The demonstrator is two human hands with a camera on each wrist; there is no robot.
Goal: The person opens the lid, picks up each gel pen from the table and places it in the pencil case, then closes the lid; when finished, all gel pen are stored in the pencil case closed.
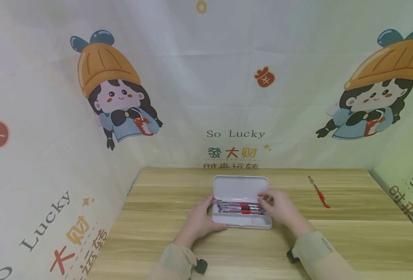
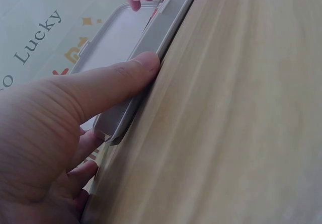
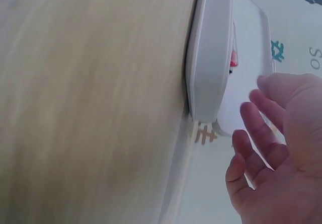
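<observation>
A white pencil case lies on the table with its lid standing up at the back. Several pens with red, blue and dark parts lie side by side in its rear compartment. My left hand grips the left end, the thumb against the front wall in the left wrist view and the fingers around the side, partly hidden. Over the right end hovers my right hand, its fingers loosely bent; nothing shows between them in the right wrist view.
A red pen lies alone on the wooden table, right of the case. Printed cloth hangs behind the table's back edge and along both sides.
</observation>
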